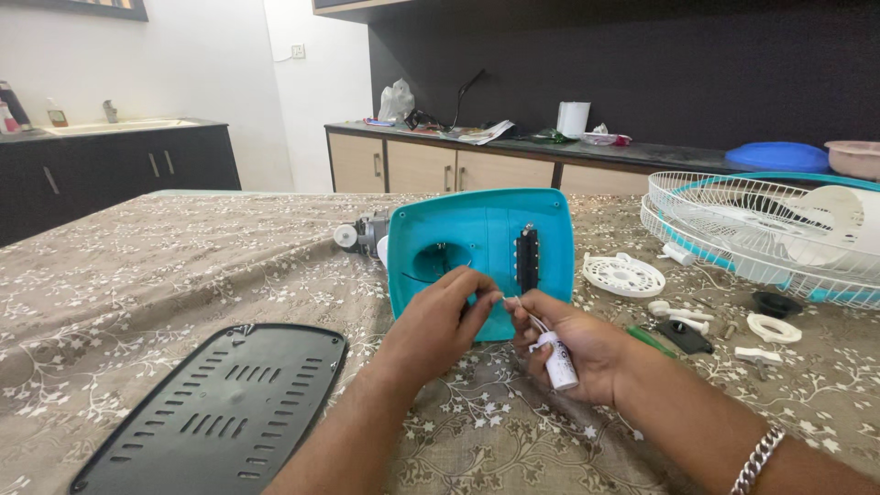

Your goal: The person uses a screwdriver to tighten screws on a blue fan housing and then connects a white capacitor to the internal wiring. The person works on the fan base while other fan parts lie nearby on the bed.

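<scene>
Right hand grips white cylinder; left hand pinches its wire by teal housing.

Soft, even daylight fills the room, brightest on the white wall at upper left, perhaps from a window outside the frame. Shadows under the hands are faint. The dark backsplash loses detail; straight edges bow slightly near the borders.

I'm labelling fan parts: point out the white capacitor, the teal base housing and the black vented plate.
white capacitor (560, 363), head view, cylinder body.
teal base housing (477, 229), head view, flat upper face.
black vented plate (229, 403), head view, slotted middle.
</scene>
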